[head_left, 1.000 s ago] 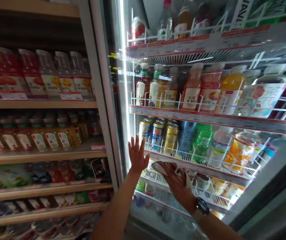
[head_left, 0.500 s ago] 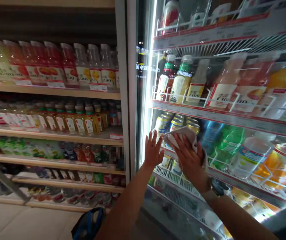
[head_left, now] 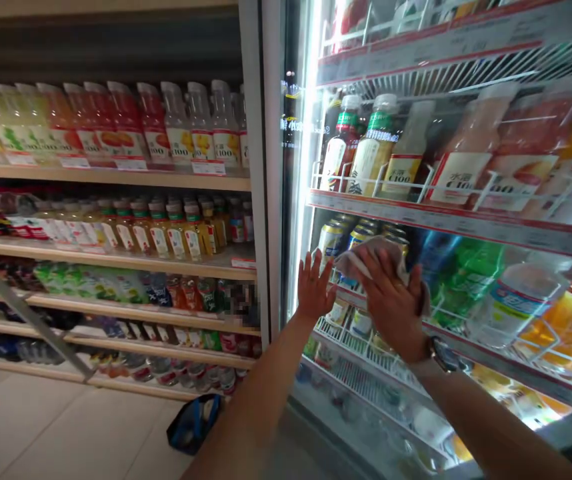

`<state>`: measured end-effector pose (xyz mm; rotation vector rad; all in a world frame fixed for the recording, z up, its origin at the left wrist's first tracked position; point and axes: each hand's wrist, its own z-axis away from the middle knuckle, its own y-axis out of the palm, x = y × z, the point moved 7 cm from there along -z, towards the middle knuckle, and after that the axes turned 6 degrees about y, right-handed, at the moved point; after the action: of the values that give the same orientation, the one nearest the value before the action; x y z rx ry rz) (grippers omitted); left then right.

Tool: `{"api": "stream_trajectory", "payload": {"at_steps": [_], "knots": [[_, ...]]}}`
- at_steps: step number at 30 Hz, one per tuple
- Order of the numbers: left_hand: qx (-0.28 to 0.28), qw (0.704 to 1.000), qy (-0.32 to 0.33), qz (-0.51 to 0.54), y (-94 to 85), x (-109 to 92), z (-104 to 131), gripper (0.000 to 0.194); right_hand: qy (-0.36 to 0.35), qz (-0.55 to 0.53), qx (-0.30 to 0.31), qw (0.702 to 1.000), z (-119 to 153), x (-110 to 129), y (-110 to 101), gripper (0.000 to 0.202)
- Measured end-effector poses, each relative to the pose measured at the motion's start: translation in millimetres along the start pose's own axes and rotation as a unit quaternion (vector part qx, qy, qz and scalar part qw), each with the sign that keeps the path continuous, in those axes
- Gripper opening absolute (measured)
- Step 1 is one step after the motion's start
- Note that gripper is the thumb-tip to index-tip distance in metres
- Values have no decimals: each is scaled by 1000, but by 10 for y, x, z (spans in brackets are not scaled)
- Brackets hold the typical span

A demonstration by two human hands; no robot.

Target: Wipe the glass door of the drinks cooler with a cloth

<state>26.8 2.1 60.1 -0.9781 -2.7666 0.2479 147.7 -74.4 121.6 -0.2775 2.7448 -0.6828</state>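
A glass-fronted drinks cooler [head_left: 416, 217] fills the right side. My left hand [head_left: 315, 285] lies against its glass near the lit left edge, fingers spread, holding nothing. Just right of it, my right hand [head_left: 391, 297] presses a pale grey cloth [head_left: 349, 265] flat on the glass. The cloth shows beyond the fingertips and beside the palm. A watch [head_left: 443, 353] is on my right wrist. Behind the glass, by the hands, stand cans [head_left: 333, 237] and a green bottle [head_left: 476, 273].
Open wooden shelves [head_left: 206, 267] with rows of bottles stand on the left. A black and blue bag [head_left: 193, 423] sits on the tiled floor [head_left: 66, 427] below them. A metal bar [head_left: 31, 313] slants across the lower shelves at far left.
The view has shifted, so shelves and bag appear further right or higher. My right hand remains on the cloth against the glass, and my left hand stays spread beside it.
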Motion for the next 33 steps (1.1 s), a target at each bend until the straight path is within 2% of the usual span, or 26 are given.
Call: {"api": "stream_trajectory", "payload": {"at_steps": [3, 5, 7, 12, 15, 18, 24, 27, 29, 33], "knots": [[-8, 1000, 4, 0, -12, -8, -18, 62, 32, 18, -28, 999, -198, -50, -66, 66], [-13, 1000, 3, -2, -15, -6, -19, 62, 29, 14, -30, 999, -111, 4, -3, 65], [-17, 1000, 3, 2, -16, -3, -13, 61, 14, -4, -15, 1000, 124, 100, 133, 64], [-11, 1000, -1, 9, 0, 12, 8, 61, -3, -40, 22, 999, 925, 313, 469, 61], [-5, 1000, -3, 1, 13, 14, 13, 62, -17, -34, 47, 998, 1158, 363, 533, 61], [-10, 1000, -2, -5, 9, 3, 7, 61, -8, -38, 52, 998, 951, 250, 397, 65], [-16, 1000, -4, -3, -17, -7, -17, 59, 77, -5, -54, 996, -90, -248, -217, 67], [-13, 1000, -6, -3, -20, 0, -19, 60, 81, 13, -44, 996, -188, -256, -222, 66], [-10, 1000, -4, -7, -17, 3, -16, 60, 64, 16, -16, 998, 9, -137, -77, 66], [-5, 1000, 0, -17, -1, 9, 0, 60, 26, -12, 25, 999, 783, 201, 325, 68]]}}
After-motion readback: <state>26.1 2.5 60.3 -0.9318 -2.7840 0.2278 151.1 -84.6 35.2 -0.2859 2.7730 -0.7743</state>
